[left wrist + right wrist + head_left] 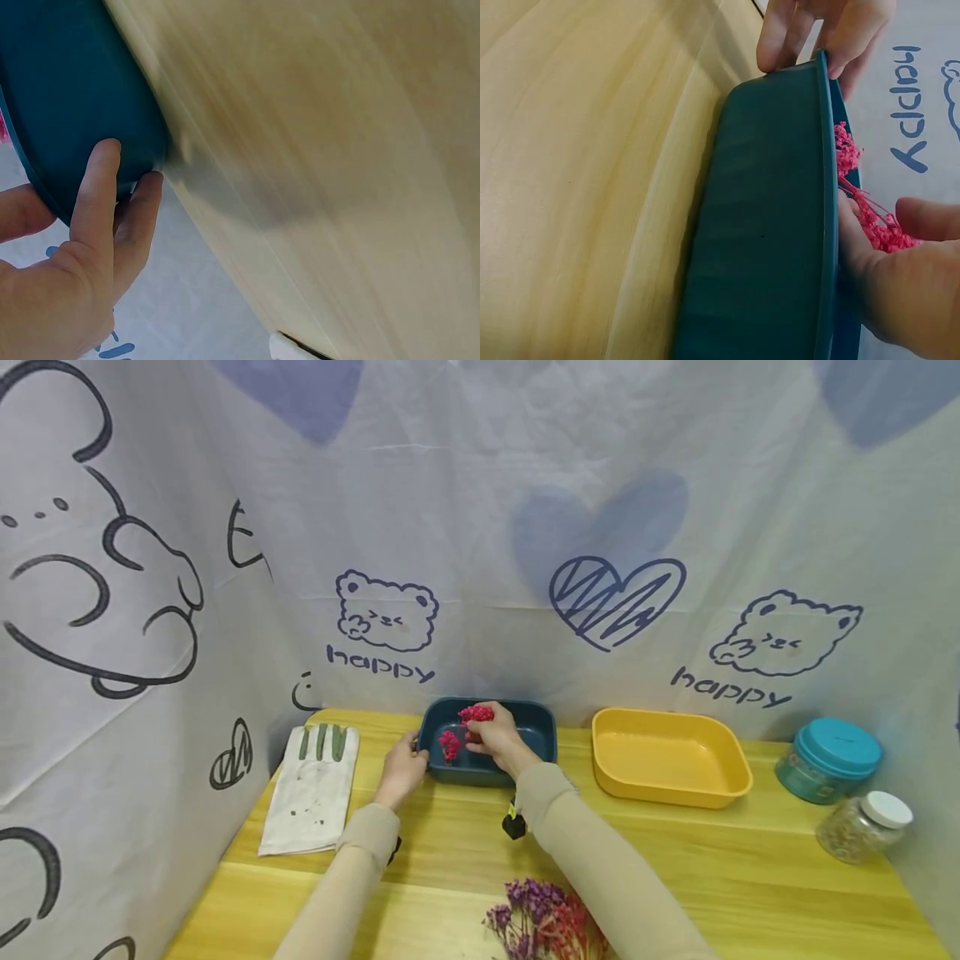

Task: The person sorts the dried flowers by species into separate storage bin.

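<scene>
A dark teal tray [472, 776] stands at the back of the table. My left hand [401, 772] grips its left end, thumb at the rim and fingers against the outer wall [82, 90]. Inside the tray, at its left side, is a sprig of pinkish-red dried flowers [449, 746]. My right hand [498, 739] reaches over the tray and holds another pinkish-red dried flower sprig [477, 713]; in the right wrist view its bloom [889, 234] shows between thumb and fingers. Part of the right hand is hidden behind the tray wall there.
Right of the teal tray stands a yellow tray [671, 792]. A blue-lidded jar [828, 760] and a white-capped jar [862, 827] are at the far right. A white glove [311, 793] lies left. Purple and red dried flowers [536, 914] lie at the front, partly behind the right forearm.
</scene>
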Motion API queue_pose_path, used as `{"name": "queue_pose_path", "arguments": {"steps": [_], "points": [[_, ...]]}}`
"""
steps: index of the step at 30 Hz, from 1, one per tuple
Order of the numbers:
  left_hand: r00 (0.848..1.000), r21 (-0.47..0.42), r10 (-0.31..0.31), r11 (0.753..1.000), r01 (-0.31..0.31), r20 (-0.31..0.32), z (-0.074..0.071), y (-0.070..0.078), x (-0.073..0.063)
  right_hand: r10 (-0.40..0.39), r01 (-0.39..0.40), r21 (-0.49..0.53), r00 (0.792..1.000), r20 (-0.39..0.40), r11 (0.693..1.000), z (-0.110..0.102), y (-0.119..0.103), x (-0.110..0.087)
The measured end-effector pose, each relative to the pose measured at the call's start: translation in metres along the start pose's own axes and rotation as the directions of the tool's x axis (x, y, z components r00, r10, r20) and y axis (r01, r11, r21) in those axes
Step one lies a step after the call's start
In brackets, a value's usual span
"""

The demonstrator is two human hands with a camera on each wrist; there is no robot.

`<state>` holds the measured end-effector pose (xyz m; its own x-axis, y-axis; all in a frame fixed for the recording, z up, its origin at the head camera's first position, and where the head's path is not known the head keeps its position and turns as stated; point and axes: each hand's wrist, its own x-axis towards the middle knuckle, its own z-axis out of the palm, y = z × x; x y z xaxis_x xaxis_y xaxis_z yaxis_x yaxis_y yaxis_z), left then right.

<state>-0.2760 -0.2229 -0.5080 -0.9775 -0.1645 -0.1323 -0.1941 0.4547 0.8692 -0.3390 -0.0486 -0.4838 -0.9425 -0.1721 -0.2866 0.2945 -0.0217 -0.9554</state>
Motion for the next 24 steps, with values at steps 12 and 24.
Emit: {"name": "queue_pose_path", "arguments": {"steps": [12, 24], "points": [[1.000, -0.012, 0.014, 1.000, -0.014, 0.000, 0.004, -0.002, 0.001, -0.240, 0.121, -0.771, 0.970, -0.043, 0.625, -0.001, -0.003, -0.012], [1.000, -0.031, 0.003, 1.000, -0.003, -0.015, 0.000, 0.000, -0.002, -0.254, 0.183, -0.746, 0.967, 0.019, 0.640, -0.020, -0.019, -0.017]]}}
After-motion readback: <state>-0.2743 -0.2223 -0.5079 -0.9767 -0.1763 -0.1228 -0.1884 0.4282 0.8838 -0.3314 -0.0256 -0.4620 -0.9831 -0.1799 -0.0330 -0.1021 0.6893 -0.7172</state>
